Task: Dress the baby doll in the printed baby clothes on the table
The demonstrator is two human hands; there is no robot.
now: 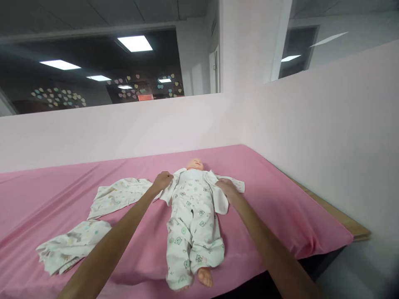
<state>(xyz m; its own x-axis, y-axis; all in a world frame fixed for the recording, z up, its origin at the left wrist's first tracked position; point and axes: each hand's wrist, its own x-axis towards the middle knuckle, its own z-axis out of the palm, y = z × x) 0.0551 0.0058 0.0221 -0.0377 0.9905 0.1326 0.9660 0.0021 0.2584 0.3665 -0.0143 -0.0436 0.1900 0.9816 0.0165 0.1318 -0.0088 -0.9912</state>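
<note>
A baby doll [195, 163] lies on its back on a pink sheet, its head toward the wall and one bare foot showing at the near end. It wears patterned white trousers [190, 224] pulled high over the belly. A white baby jacket [220, 200] lies spread apart at the front, with a sleeve stretched out on the right. My left hand [163, 180] is closed on the jacket's left front edge. On the opposite edge, my right hand [227, 187] is closed too, fingers curled round the cloth beside the doll's chest.
The pink sheet [249, 232] covers the table, whose wooden edge [336, 211] shows at the right. Two patterned baby garments lie left of the doll: one flat [118, 195], one bunched [75, 245] nearer me. White walls [156, 128] with windows enclose the back and right.
</note>
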